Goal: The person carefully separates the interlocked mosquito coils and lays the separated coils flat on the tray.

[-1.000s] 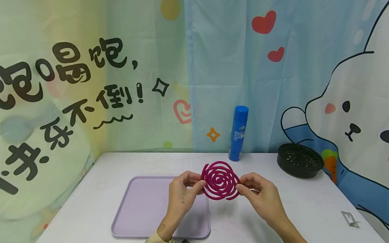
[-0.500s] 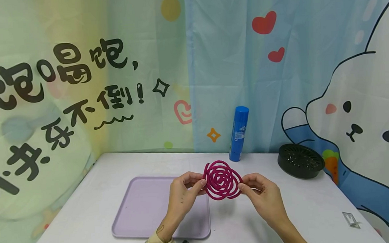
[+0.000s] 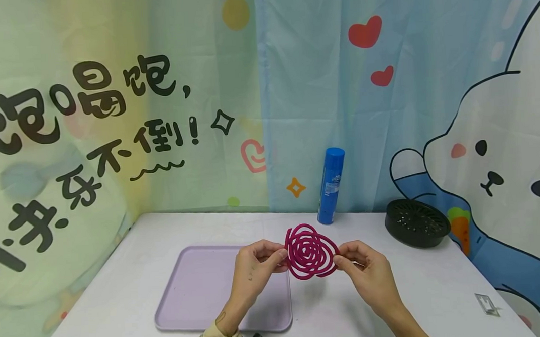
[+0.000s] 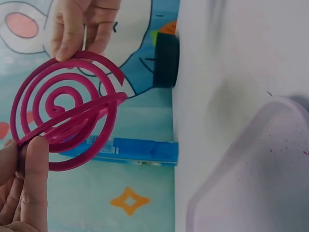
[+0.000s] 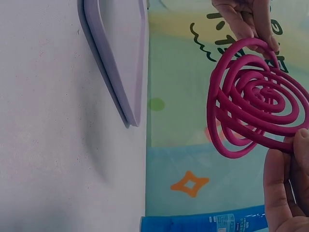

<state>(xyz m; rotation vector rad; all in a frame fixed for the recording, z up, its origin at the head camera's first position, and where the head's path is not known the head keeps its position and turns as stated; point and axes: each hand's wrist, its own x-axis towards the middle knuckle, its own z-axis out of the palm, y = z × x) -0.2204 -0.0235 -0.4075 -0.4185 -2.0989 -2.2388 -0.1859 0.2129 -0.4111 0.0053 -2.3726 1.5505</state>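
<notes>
A pair of magenta mosquito coils [image 3: 308,252] is held up above the table, their spirals overlapping. My left hand [image 3: 255,269] pinches the left edge between thumb and fingers. On the opposite edge, the thumb and fingers of my right hand [image 3: 368,275] pinch the outer ring. Seen from the left wrist, the coils [image 4: 70,108] stand partly spread apart, one flat spiral crossing the other at an angle. The right wrist view also shows a gap between the two spirals [image 5: 260,99]. Fingertips behind the coils are partly hidden.
A lilac tray [image 3: 189,292] lies on the white table [image 3: 134,275], left of and partly behind my left forearm. Toward the back stand a blue spray can [image 3: 331,186] and a round black slotted container [image 3: 416,222]. A small metal coil stand [image 3: 487,305] lies near the right edge.
Both hands and the coils have shifted slightly to the right. The right hand has moved a little farther from the left, and the coils look slightly more spread. Both pinches continue.
</notes>
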